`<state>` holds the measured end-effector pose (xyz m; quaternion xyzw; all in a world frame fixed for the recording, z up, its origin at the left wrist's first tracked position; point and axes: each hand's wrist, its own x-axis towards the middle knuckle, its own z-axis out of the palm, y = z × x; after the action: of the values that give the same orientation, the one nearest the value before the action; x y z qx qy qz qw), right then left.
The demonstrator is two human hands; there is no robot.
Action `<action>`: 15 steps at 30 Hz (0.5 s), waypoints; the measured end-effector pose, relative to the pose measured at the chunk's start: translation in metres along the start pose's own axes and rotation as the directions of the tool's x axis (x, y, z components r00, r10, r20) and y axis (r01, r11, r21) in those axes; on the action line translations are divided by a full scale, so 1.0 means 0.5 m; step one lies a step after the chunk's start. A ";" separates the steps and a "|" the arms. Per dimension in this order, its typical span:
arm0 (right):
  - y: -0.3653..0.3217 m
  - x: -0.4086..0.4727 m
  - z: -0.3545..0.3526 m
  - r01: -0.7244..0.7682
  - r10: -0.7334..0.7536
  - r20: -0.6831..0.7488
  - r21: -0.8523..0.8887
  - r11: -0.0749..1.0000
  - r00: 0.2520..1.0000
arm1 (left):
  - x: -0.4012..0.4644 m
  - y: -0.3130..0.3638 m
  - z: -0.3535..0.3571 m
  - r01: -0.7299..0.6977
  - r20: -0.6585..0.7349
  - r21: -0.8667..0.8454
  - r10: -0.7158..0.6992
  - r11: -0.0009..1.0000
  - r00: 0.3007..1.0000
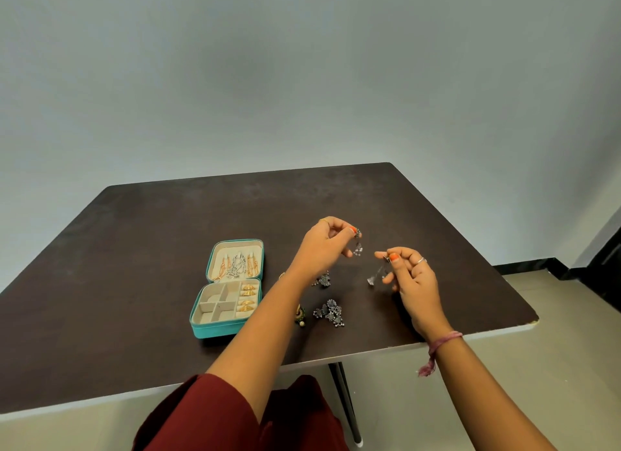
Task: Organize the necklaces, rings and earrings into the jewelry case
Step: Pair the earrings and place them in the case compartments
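An open teal jewelry case (201,328) lies on the dark table (151,232), left of my hands. Its lid holds gold and silver necklaces (237,265); gold rings (247,299) fill the right slot of the base, and the other compartments look bare. My left hand (324,245) pinches a silver earring (358,247) above the table. My right hand (411,279) pinches a second silver earring (376,275) that dangles below its fingers. More silver earrings lie in a nearer cluster (331,312) and a farther one (323,280). A gold-green earring (300,314) lies beside my left forearm.
The table's near edge (369,353) runs under my forearms, with a metal leg (346,403) below. A pale wall stands behind the table, and a dark skirting runs along the floor at the right.
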<state>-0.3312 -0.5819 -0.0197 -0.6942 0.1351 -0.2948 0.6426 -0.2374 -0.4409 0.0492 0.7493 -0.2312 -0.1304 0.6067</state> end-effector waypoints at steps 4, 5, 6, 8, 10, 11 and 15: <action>-0.004 -0.010 0.000 -0.023 0.022 0.024 0.031 0.999 0.999 | -0.013 0.017 -0.003 -0.025 0.021 -0.114 0.028 0.993 0.999; -0.006 -0.013 -0.001 -0.023 0.023 0.024 0.037 0.999 0.999 | -0.015 0.020 -0.004 -0.030 0.029 -0.124 0.034 0.992 0.999; -0.007 -0.015 -0.002 -0.031 0.030 0.021 0.048 0.998 0.999 | -0.016 0.023 -0.005 -0.031 0.036 -0.122 0.035 0.992 0.999; -0.011 -0.016 -0.005 -0.055 0.054 0.013 0.083 0.995 0.998 | -0.018 0.027 -0.006 -0.020 0.046 -0.122 0.026 0.992 0.999; -0.017 -0.018 -0.008 -0.091 0.090 0.017 0.151 0.984 0.996 | -0.021 0.031 -0.006 -0.007 0.054 -0.151 0.015 0.989 0.998; -0.023 -0.018 -0.008 -0.124 0.120 0.029 0.198 0.972 0.992 | -0.022 0.033 -0.006 -0.004 0.059 -0.152 0.013 0.988 0.998; -0.058 -0.017 -0.010 -0.246 0.227 0.099 0.313 0.917 0.969 | -0.026 0.035 -0.008 -0.001 0.084 -0.156 0.014 0.988 0.996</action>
<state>-0.3467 -0.5771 0.0065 -0.5669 0.1485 -0.2118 0.7821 -0.2501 -0.4337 0.0660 0.6925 -0.2489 -0.1776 0.6535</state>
